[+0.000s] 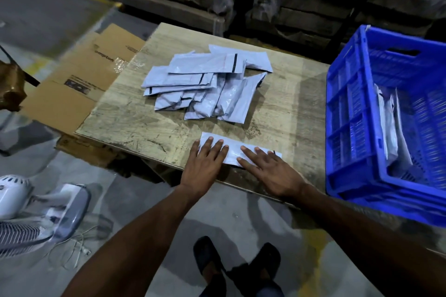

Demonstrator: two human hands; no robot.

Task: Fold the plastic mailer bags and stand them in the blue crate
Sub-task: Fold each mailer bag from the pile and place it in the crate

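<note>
Pressing mailer bag [235, 150] near table edge [241, 184]

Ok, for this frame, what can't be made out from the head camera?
- Blue crate: its right side is cut off by the frame edge, so the count of mailers standing inside is unclear.
- Pile of mailer bags: they overlap, so there is no exact count.
- Mailer under the hands: the left hand and right hand lie flat over it, hiding its folds.
- Cardboard box: its print is blurred and partly covered by the table.
</note>
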